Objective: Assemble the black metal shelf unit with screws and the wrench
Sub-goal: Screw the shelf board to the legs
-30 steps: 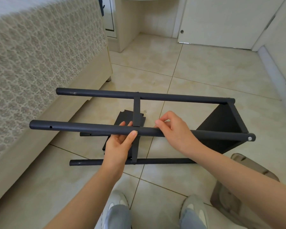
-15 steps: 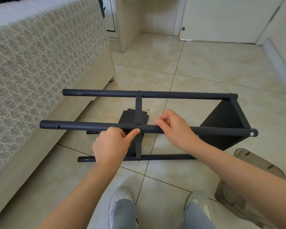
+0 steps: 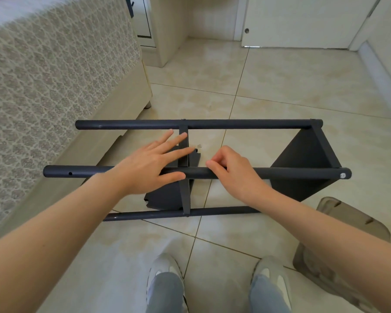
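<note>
On beige floor tiles [image 3: 280, 86], black tubular metal shelf unit [image 3: 303, 159] lies sideways; left hand [image 3: 149, 163] over near tube [image 3: 88, 172], fingers spread; right hand [image 3: 235, 172] fingers curl round it.

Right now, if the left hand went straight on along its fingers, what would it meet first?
Likely the crossbar: the left hand is open, fingers pointing up-right, their tips overlapping it in the picture. Past that, the far tube. Depth is unclear; the fingers may be above the crossbar.
</note>
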### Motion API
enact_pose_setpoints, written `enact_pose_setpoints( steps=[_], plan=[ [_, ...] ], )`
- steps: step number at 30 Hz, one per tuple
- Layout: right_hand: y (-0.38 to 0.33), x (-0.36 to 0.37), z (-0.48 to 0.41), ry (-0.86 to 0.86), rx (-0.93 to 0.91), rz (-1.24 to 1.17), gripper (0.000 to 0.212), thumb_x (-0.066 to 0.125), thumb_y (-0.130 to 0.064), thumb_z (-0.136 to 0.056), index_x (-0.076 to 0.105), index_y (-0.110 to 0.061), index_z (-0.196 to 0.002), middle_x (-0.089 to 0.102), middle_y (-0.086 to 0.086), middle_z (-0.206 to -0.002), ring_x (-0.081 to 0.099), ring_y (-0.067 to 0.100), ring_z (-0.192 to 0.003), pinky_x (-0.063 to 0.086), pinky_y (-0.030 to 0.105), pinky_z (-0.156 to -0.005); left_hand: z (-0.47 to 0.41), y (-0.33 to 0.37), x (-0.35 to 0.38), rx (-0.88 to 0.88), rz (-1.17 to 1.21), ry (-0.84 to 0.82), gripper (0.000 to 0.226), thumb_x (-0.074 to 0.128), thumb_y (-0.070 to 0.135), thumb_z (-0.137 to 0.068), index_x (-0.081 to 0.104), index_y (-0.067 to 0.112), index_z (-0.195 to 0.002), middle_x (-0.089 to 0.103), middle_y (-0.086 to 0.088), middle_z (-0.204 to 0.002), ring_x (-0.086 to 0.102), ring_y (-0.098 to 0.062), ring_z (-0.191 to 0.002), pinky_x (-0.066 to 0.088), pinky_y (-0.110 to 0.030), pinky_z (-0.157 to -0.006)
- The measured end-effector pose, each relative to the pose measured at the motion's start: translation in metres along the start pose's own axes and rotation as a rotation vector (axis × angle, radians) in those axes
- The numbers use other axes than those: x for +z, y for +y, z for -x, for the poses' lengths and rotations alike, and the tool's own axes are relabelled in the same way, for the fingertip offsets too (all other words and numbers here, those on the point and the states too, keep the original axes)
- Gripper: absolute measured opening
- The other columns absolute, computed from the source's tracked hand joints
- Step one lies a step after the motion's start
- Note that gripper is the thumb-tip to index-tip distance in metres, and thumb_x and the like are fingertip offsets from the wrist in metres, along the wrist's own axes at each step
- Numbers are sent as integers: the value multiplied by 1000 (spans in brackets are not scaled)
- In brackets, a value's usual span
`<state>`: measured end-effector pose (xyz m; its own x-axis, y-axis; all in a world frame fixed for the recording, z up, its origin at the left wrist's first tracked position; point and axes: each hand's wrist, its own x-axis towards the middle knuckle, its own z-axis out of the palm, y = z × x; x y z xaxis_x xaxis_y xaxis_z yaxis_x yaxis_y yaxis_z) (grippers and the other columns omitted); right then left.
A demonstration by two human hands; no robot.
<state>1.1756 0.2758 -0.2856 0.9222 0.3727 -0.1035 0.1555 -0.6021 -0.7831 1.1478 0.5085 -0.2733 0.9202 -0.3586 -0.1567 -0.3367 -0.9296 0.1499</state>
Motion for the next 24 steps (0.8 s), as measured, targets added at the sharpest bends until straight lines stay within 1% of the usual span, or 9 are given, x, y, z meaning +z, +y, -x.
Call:
enact_pose_setpoints(
  steps=[2,4,8,12,14,15,17,20,24],
  plan=[
    [-1,-1,1,-13,10,0,15,51,-40,-99,49,-29,-89,60,-8,-85,55,22,-97,48,37,-85,-3,-5,1,17,11,-26,81,5,86,-81,11,52,-153,-10,22,-164,-22,2,-148,-4,-25,-120],
    [-3,-1,2,-22,19,22,15,51,-40,-99,51,-27,-91,60,-9,-85,55,20,-96,48,39,-88,-4,-4,1,20,57,-23,80,13,82,-82,20,48,-154,-2,22,-165,-18,7,-148,-4,-23,-120],
    [-13,-2,0,-22,65,61,17,51,-38,-99,52,-22,-93,57,-9,-83,56,17,-92,44,43,-97,-1,0,4,-32,218,14,71,29,81,-87,32,48,-150,5,29,-163,-5,11,-148,10,-27,-124],
    [-24,-5,-1,-119,145,149,25,51,-37,-100,55,-20,-82,61,-3,-86,59,22,-96,44,46,-99,9,9,11,-51,278,46,69,36,72,-83,37,47,-148,5,34,-160,0,14,-147,18,-24,-121],
    [-26,-6,-1,-182,171,177,32,52,-37,-100,65,-10,-88,67,8,-93,61,24,-91,49,40,-89,15,13,17,-20,268,92,68,36,72,-83,39,47,-147,6,32,-160,0,14,-147,19,-23,-120],
    [-26,-7,-2,-217,186,183,35,52,-37,-99,68,-7,-93,67,10,-91,61,22,-85,49,34,-79,19,15,20,-6,262,113,68,37,72,-84,40,46,-147,7,31,-161,0,13,-147,20,-24,-120],
    [-24,-8,-4,-285,221,196,37,54,-39,-98,70,-6,-93,66,7,-85,58,17,-76,42,27,-66,28,19,26,16,239,152,66,40,73,-88,42,44,-147,11,26,-162,1,9,-149,18,-26,-121],
    [-18,-5,-5,-362,279,124,30,55,-38,-98,68,-12,-91,72,-2,-87,62,13,-82,41,21,-64,41,27,41,55,168,216,65,39,68,-91,44,37,-148,18,16,-164,4,1,-152,16,-33,-123],
    [-19,4,-12,-460,351,68,28,55,-37,-99,67,-13,-104,71,-6,-91,62,7,-81,31,20,-57,49,32,54,49,144,265,62,40,63,-94,40,36,-150,22,14,-164,7,-2,-153,18,-35,-122]
  ],
)
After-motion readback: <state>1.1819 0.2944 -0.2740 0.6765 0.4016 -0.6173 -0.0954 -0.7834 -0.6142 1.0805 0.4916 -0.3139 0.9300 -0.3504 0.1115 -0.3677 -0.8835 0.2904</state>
